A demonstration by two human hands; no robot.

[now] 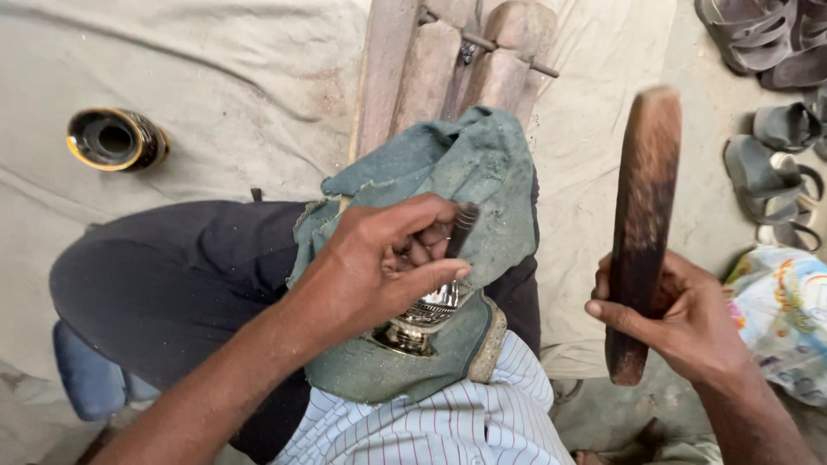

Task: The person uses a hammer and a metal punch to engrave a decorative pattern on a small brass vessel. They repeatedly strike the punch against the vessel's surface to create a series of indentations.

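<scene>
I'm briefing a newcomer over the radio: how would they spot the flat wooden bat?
Start from the green-grey cloth draped over the lap, then look to its right. There the right hand grips a long, flat, dark brown wooden bat, held upright. Unlike the grey sandals beyond it, it is off the ground.

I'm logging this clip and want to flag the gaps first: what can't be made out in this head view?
- Shiny metal piece: mostly hidden by the left hand and green cloth; its shape can't be told.
- Thin dark tool: lower end hidden behind the fingers.
- Wooden bat in the right hand: upper end blurred.
- Sandals: cut off by the right edge.
</scene>
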